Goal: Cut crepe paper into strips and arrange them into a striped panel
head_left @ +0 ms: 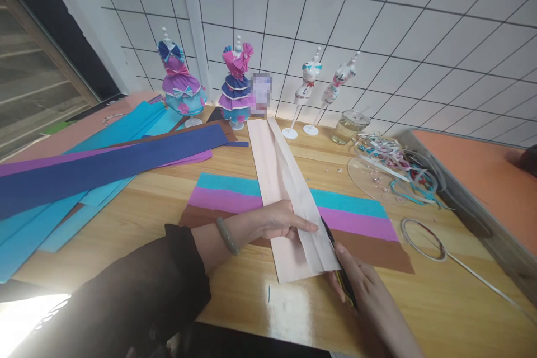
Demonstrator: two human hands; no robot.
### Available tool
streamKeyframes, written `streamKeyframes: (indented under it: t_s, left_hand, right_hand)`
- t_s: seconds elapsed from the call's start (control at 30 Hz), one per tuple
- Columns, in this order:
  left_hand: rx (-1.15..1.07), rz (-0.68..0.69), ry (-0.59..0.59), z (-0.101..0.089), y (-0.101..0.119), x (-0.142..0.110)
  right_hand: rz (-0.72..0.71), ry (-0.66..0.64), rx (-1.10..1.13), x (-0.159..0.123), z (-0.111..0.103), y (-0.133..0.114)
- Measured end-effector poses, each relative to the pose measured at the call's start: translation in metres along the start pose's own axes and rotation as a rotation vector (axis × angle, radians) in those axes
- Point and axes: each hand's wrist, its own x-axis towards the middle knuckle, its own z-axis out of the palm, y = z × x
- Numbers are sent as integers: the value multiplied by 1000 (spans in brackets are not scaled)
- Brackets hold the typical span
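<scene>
A long pale pink paper strip [258, 162] lies lengthwise, with a white layer [308, 207] folded partly over it. My left hand [281, 221] grips the strip, its index finger stretched across the white layer and the other fingers curled and partly hidden. In my right hand [356, 279] are black and yellow scissors [344, 285]. Their dark blade runs along the right edge of the white layer, close to its near end. Beneath the strip lies a sheet striped turquoise, purple and brown [356, 224].
Blue, purple and turquoise strips [113, 170] are piled at left. Two dressed mini mannequins [182, 84] and two barer ones [308, 86] stand along the tiled wall. At right are a glass jar [351, 126], a heap of ribbon scraps [403, 165] and a ribbon coil [423, 239].
</scene>
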Motion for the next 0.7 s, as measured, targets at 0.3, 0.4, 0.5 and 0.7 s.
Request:
streamKeyframes:
  t_s: [0.3,0.4,0.5,0.7]
  left_hand:
    - [-32,-9,12,0,0,1]
    - [-84,6,64,1,0,2]
    - [-125,14,109,2,0,3]
    - [-142,20,136,2,-2,4]
  right_hand:
    - [44,-29,-13,1,1,3]
    - [37,-30,-5,1,3,6]
    - [21,-23,-7,1,4,6]
    - [31,5,0,-5,0,-1]
